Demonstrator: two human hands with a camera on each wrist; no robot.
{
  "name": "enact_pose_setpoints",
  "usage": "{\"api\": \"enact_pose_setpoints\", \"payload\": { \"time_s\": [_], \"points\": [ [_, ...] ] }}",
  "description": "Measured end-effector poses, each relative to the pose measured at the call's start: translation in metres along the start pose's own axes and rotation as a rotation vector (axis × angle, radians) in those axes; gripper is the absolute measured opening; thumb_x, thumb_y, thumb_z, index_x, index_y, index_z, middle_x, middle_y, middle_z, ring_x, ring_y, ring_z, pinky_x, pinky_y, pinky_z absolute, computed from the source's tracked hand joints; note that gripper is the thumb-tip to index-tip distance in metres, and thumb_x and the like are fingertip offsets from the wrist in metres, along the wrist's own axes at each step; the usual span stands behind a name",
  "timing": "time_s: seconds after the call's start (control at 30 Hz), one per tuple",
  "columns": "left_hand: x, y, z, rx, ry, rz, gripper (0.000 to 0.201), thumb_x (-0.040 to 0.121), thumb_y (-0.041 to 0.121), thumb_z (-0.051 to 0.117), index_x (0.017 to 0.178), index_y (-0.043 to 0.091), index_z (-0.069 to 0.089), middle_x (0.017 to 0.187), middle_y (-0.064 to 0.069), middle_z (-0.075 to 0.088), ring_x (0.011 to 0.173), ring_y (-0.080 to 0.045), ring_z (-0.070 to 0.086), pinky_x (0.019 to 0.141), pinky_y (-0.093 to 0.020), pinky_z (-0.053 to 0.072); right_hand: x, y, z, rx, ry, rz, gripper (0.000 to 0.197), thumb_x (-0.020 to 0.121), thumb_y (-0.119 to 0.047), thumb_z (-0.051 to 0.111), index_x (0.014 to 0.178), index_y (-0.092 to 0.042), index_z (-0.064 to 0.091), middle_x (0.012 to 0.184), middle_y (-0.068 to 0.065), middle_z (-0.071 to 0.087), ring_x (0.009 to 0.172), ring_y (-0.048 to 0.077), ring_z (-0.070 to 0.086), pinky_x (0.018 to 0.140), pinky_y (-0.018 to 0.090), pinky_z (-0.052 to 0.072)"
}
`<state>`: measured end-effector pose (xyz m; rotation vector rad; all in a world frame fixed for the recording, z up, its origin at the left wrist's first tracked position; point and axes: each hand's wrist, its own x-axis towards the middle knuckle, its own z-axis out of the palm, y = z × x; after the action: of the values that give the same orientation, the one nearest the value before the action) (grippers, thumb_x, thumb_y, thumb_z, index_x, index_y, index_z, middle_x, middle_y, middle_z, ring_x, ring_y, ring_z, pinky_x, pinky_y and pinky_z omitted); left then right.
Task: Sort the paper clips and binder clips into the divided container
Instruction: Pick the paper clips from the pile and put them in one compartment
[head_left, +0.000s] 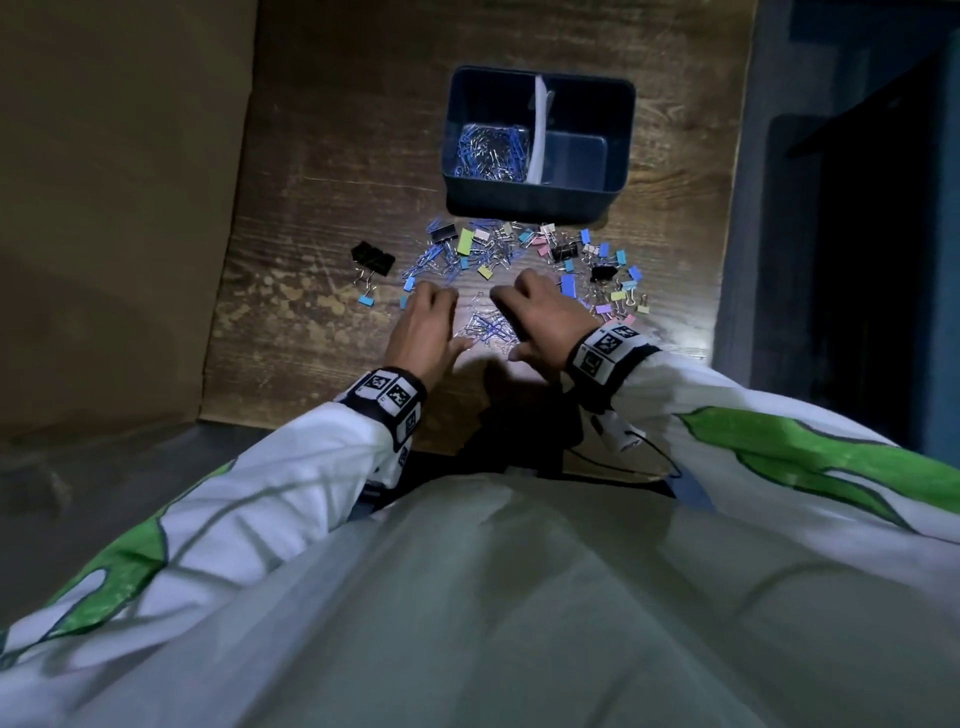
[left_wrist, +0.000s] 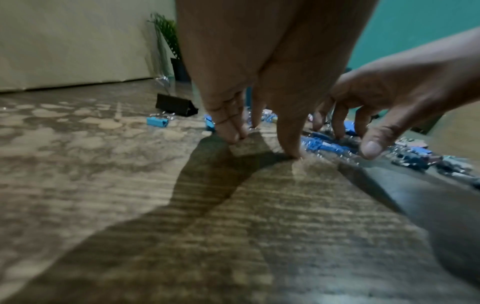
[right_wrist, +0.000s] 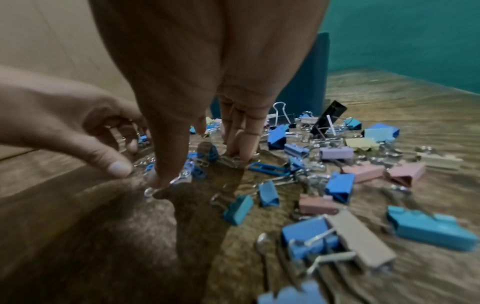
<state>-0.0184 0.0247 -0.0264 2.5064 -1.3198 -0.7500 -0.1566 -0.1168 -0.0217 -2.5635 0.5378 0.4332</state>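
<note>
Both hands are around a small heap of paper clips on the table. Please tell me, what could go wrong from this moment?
1. Binder clips lie just beside the right hand, so one could be swept up with the paper clip heap and land in the wrong compartment.
2. The paper clips look tangled; some may drop while carried to the container.
3. The white divider looks bent, so clips might slip across into the right compartment.

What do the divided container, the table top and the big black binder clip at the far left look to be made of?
Divided container: probably moulded plastic, smooth dark blue with rounded corners. Table top: wood or wood-look laminate, visible grain, worn pale patches. Big black binder clip: likely painted sheet metal with silvery wire handles.
</note>
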Motion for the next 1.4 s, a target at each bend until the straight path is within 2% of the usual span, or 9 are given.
{"api": "enact_pose_setpoints", "payload": {
  "time_s": [0.13, 0.33, 0.6, 0.77, 0.87, 0.97, 1.1, 1.27, 1.4],
  "points": [
    [0.005, 0.011, 0.006, -0.044, -0.004, 0.065, 0.033, 0.086, 0.008, 0.066, 0.117, 0.007, 0.056, 0.119, -0.014, 0.051, 0.107, -0.033, 0.055, 0.088, -0.041, 0.046, 0.007, -0.016, 0.01, -0.027, 0.041, 0.01, 0.042, 0.081, -0.015, 0.073, 0.115, -0.009, 0.05, 0.118, 0.012, 0.046, 0.106, 0.031, 0.05, 0.075, 0.037, 0.043],
    [0.009, 0.017, 0.012, -0.065, -0.031, 0.067, 0.037, 0.081, 0.013, 0.075, 0.113, 0.008, 0.057, 0.116, -0.012, 0.052, 0.105, -0.031, 0.054, 0.086, -0.04, 0.046, 0.013, -0.008, 0.009, 0.142, 0.033, 0.096, 0.008, 0.09, -0.011, 0.061, 0.096, -0.011, 0.056, 0.105, 0.011, 0.055, 0.091, 0.029, 0.057, 0.07, 0.029, 0.033],
    [0.016, 0.016, 0.007, -0.055, -0.049, 0.114, 0.009, 0.086, 0.005, 0.057, 0.095, 0.007, 0.057, 0.101, -0.01, 0.055, 0.087, -0.025, 0.054, 0.077, -0.033, 0.046, 0.001, 0.015, -0.023, 0.735, 0.106, 0.287, 0.007, 0.086, -0.012, 0.073, 0.085, -0.011, 0.065, 0.073, -0.003, 0.066, 0.055, 0.001, 0.06, 0.052, 0.013, 0.045],
    [0.024, 0.008, 0.006, -0.174, -0.07, 0.083, 0.01, 0.081, 0.0, 0.06, 0.082, 0.009, 0.061, 0.091, -0.008, 0.061, 0.082, -0.025, 0.058, 0.072, -0.028, 0.045, 0.023, 0.013, -0.098, 1.139, 0.337, 0.16, 0.016, 0.085, 0.001, 0.07, 0.079, -0.012, 0.061, 0.065, 0.003, 0.065, 0.048, 0.008, 0.061, 0.051, 0.022, 0.054],
    [0.029, 0.008, -0.001, -0.311, -0.059, 0.013, 0.014, 0.081, -0.001, 0.063, 0.079, 0.012, 0.064, 0.079, 0.0, 0.063, 0.074, -0.017, 0.057, 0.064, -0.014, 0.042, 0.06, 0.015, -0.136, 1.061, 0.456, 0.13, 0.018, 0.083, 0.0, 0.07, 0.075, -0.014, 0.061, 0.06, -0.002, 0.065, 0.049, 0.011, 0.063, 0.055, 0.029, 0.055],
    [0.037, 0.017, -0.021, -0.523, 0.017, -0.05, 0.021, 0.081, 0.001, 0.068, 0.076, 0.021, 0.063, 0.073, 0.009, 0.063, 0.068, -0.008, 0.056, 0.066, -0.019, 0.044, 0.091, 0.017, -0.149, 0.791, 0.455, 0.238, 0.017, 0.085, -0.009, 0.071, 0.073, -0.018, 0.062, 0.07, -0.001, 0.066, 0.056, 0.011, 0.065, 0.063, 0.029, 0.058],
    [0.059, 0.041, -0.072, -0.722, 0.134, -0.027, 0.014, 0.086, 0.004, 0.068, 0.084, 0.016, 0.064, 0.078, 0.006, 0.064, 0.065, 0.001, 0.055, 0.063, -0.014, 0.046, 0.097, 0.02, -0.143, 0.425, 0.355, 0.262, 0.021, 0.089, -0.023, 0.068, 0.107, -0.014, 0.072, 0.107, 0.005, 0.073, 0.095, 0.012, 0.067, 0.083, 0.016, 0.047],
    [0.108, 0.063, -0.106, -0.723, 0.252, -0.053, 0.007, 0.086, 0.008, 0.071, 0.091, 0.01, 0.066, 0.086, 0.002, 0.068, 0.076, -0.009, 0.065, 0.076, -0.031, 0.059, 0.046, 0.021, -0.108, 0.493, 0.705, 0.213, 0.017, 0.09, -0.016, 0.059, 0.103, -0.016, 0.07, 0.105, 0.001, 0.071, 0.093, 0.012, 0.064, 0.085, 0.024, 0.05],
    [0.114, 0.06, -0.107, -0.486, 0.308, 0.001, 0.017, 0.088, 0.023, 0.07, 0.105, 0.018, 0.069, 0.107, 0.001, 0.066, 0.095, -0.008, 0.063, 0.088, -0.025, 0.054, 0.034, 0.012, -0.06, 0.347, 0.427, 0.161, 0.018, 0.092, -0.013, 0.056, 0.105, -0.015, 0.069, 0.107, 0.008, 0.068, 0.097, 0.025, 0.064, 0.084, 0.032, 0.05]
  ]
}}
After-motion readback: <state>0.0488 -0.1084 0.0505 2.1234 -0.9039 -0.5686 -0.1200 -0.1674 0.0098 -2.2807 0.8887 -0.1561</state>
